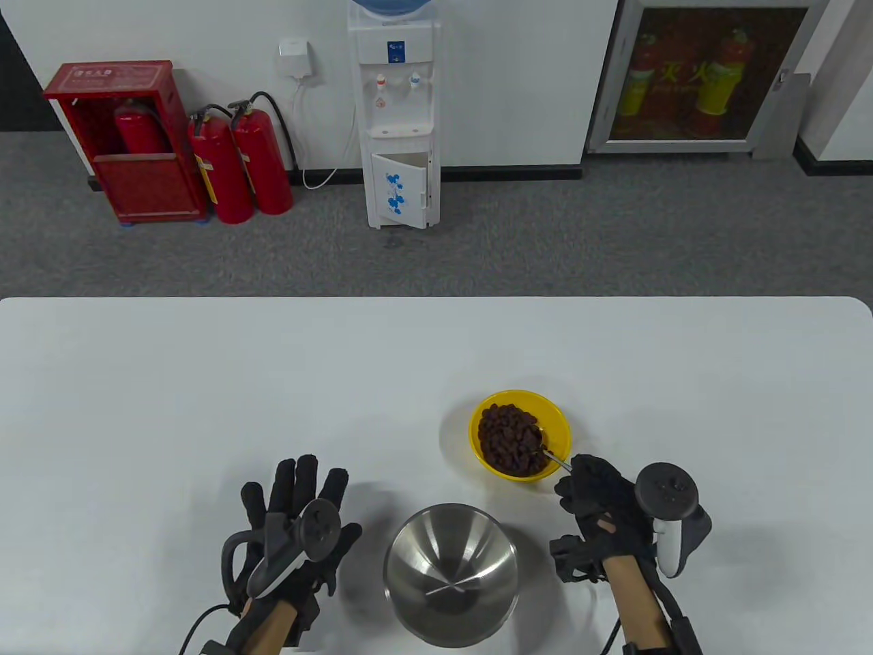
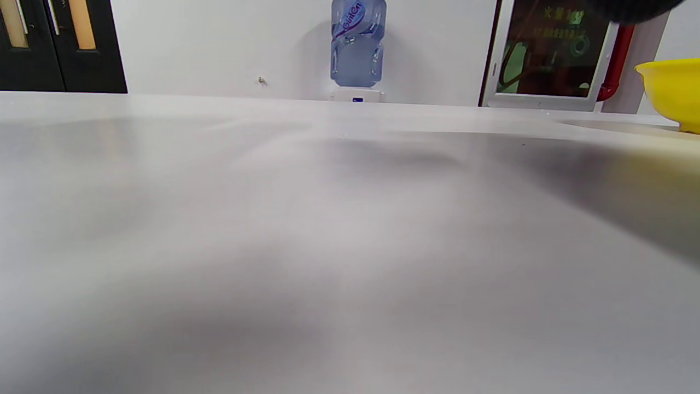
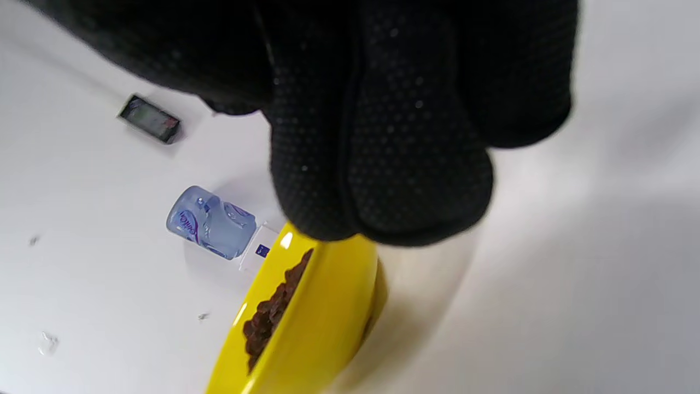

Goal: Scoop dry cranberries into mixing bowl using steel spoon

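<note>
A yellow bowl (image 1: pixel 559 426) holds a heap of dark dry cranberries (image 1: pixel 508 437). My right hand (image 1: pixel 592 484) grips the handle of the steel spoon (image 1: pixel 556 460), whose tip reaches over the bowl's near right rim into the cranberries. The steel mixing bowl (image 1: pixel 450 573) stands empty at the table's front, between my hands. My left hand (image 1: pixel 300 518) lies flat on the table with fingers spread, left of the mixing bowl, holding nothing. In the right wrist view my gloved fingers (image 3: pixel 383 137) fill the top, above the yellow bowl (image 3: pixel 322 323) and cranberries (image 3: pixel 270 312). The yellow bowl's edge (image 2: pixel 670 90) shows in the left wrist view.
The white table (image 1: pixel 204 382) stretches wide behind and to the left of the bowls. On the floor beyond it stand a water dispenser (image 1: pixel 399 116) and red fire extinguishers (image 1: pixel 239 164).
</note>
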Demonstrator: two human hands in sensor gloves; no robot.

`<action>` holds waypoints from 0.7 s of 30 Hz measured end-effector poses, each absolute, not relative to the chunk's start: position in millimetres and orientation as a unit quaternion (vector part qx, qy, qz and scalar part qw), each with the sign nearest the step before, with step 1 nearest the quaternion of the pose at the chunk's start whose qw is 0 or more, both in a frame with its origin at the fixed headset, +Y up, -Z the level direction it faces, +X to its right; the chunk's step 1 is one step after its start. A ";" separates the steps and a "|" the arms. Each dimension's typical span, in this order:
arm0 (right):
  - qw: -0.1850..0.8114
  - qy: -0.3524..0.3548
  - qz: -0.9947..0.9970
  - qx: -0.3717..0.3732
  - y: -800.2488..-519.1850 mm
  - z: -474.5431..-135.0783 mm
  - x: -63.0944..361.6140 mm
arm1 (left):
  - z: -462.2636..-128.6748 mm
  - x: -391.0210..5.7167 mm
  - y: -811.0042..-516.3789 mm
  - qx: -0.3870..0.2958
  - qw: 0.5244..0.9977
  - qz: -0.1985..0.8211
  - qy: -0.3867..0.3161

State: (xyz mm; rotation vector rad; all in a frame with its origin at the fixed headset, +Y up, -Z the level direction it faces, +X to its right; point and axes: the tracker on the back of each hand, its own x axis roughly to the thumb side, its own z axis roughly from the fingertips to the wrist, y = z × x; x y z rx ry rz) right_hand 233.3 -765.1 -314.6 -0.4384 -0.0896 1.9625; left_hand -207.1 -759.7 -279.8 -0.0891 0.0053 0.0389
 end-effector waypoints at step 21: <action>0.595 -0.019 0.787 -0.160 -778.0 -318.7 237.6 | -279.3 -207.5 -759.7 -0.044 0.999 0.024 0.003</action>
